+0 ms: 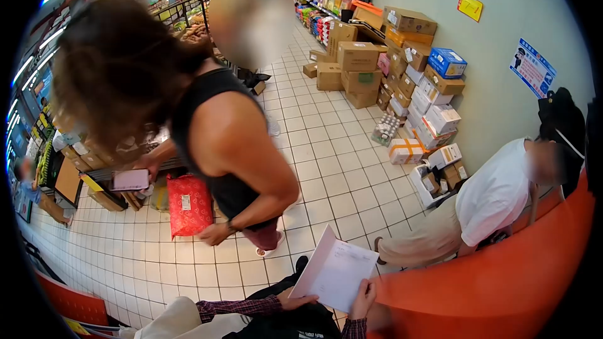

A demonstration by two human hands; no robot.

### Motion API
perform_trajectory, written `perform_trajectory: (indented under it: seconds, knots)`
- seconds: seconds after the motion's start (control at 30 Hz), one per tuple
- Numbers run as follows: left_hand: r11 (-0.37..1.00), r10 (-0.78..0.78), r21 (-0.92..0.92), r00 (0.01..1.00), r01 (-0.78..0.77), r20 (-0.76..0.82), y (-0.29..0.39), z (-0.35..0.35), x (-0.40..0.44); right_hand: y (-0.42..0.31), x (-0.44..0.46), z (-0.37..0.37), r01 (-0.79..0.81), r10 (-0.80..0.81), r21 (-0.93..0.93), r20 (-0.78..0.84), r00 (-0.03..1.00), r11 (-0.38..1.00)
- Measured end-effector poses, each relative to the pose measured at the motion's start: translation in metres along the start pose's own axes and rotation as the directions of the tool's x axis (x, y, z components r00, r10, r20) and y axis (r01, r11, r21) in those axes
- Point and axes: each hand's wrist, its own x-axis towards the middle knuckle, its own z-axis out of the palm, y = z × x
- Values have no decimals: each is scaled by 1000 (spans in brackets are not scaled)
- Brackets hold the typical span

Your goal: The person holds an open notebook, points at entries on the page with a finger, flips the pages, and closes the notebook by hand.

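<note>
An open notebook (345, 270) with faint handwriting on its white page lies tilted between my two hands, low in the head view. At its lower left corner, my left hand (298, 300) has its fingers closed along the edge. My right hand (363, 300) grips the lower right edge, thumb on the page. Both wrists come out of dark plaid sleeves. The notebook's pale cover is raised on the left side. The fingers behind the pages are hidden.
Close ahead stands a person in a black tank top, beside a red parcel (190, 206) and a pink tablet-like object (130, 179). A person in a white shirt is at the right, by an orange counter (496, 282). Stacked cardboard boxes (361, 56) line the wall.
</note>
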Motion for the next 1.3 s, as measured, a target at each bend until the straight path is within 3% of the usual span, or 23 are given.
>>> perform_trajectory:
  seconds: [0.2, 0.53, 0.7, 0.9, 0.97, 1.03, 1.1, 1.3]
  knots:
    - [999, -10, -54, 1000, 8, -28, 5, -2, -5, -6, 1, 7, -1, 1, 30, -11, 1000, 1000]
    - [996, -60, 67, 998, 63, -37, 4, -2, -5, -16, -2, 12, -18, 18, 44, 3, 1000, 999]
    - [999, 14, 52, 997, -10, -73, 9, -4, -1, -13, 2, 13, 49, -49, -9, 1, 999, 999]
    - [997, -35, 62, 991, 43, -126, 11, -1, -3, -27, -3, 13, 55, -56, -64, -2, 998, 996]
    - [995, -88, 31, 994, 90, -71, 21, -2, -5, -14, 0, 11, 15, -16, 12, 23, 1000, 1000]
    - [992, 67, 110, 991, -54, -117, 4, 0, 1, -19, 2, 15, 9, -11, 50, 37, 999, 999]
    - [997, 43, 68, 998, -40, -46, 13, -3, 2, -17, 3, 13, 0, -5, 52, 96, 995, 999]
    - [990, 130, -42, 981, -137, -143, 24, -1, -2, -19, 13, 18, 23, -24, 16, 117, 993, 1000]
